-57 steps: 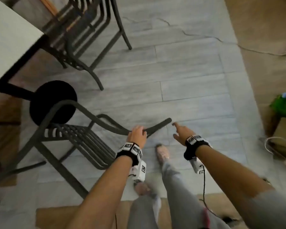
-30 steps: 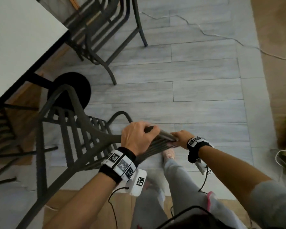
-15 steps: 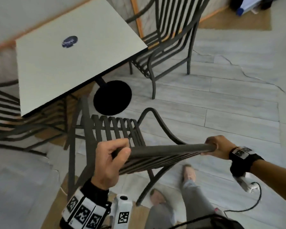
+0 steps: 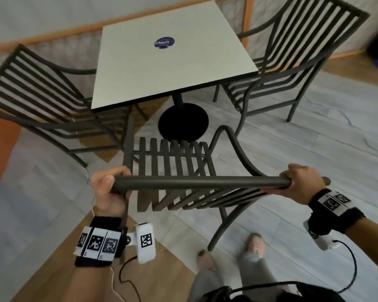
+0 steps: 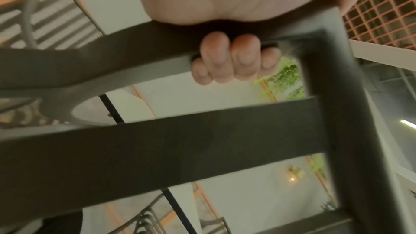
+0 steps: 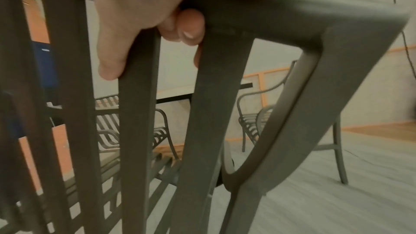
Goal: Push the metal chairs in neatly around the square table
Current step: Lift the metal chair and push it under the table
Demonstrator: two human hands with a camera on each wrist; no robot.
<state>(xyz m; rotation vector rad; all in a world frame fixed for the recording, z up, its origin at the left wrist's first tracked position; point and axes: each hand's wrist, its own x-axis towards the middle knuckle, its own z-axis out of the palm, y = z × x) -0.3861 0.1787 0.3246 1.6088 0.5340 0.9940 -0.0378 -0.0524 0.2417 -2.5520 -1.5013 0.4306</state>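
Note:
A dark metal slatted chair stands in front of me, its seat facing the square white table. My left hand grips the left end of its top back rail, and my right hand grips the right end. In the left wrist view my fingers curl round the rail. The right wrist view shows my fingers wrapped round the rail by the chair's corner. The seat's front edge is near the table's black round base.
One more metal chair is tucked at the table's left side and another stands at its right. My feet are just behind the held chair. A dark round sticker lies on the tabletop. A wall runs behind the table.
My right hand took hold of the rail's right end beside my left. Held by both hands, the chair has turned upright and square to the table, with its seat nearer the base.

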